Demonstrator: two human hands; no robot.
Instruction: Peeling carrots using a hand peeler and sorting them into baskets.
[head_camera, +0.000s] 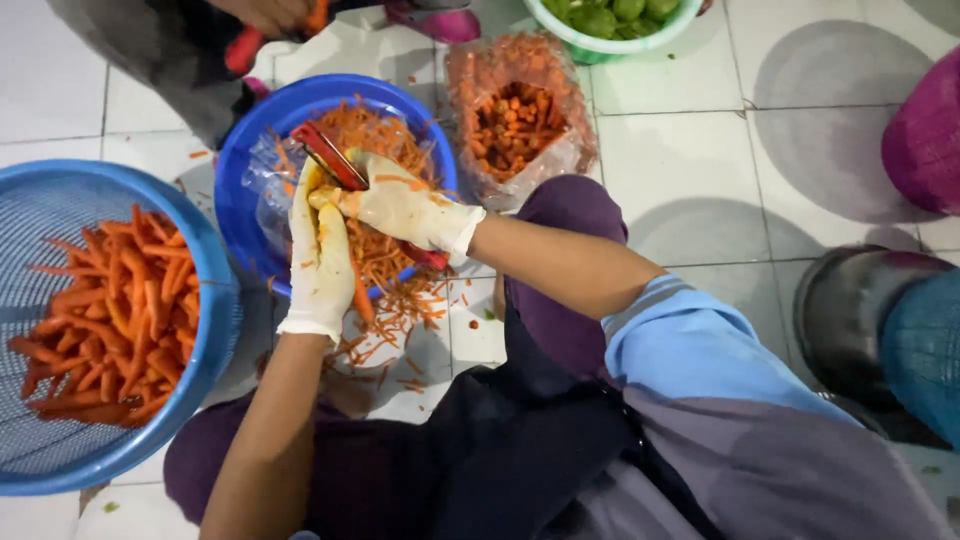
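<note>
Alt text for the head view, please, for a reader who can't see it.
Seen from above, a person's gloved left hand holds a carrot while the gloved right hand draws a red peeler along it over a blue bowl of orange shavings. A blue mesh basket of peeled carrots sits to the left on the white tiled floor.

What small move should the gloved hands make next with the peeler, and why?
Probably draw the red peeler in the right hand down along the carrot held by the left hand, because orange skin shows and peelings fall into the blue basin.
</note>
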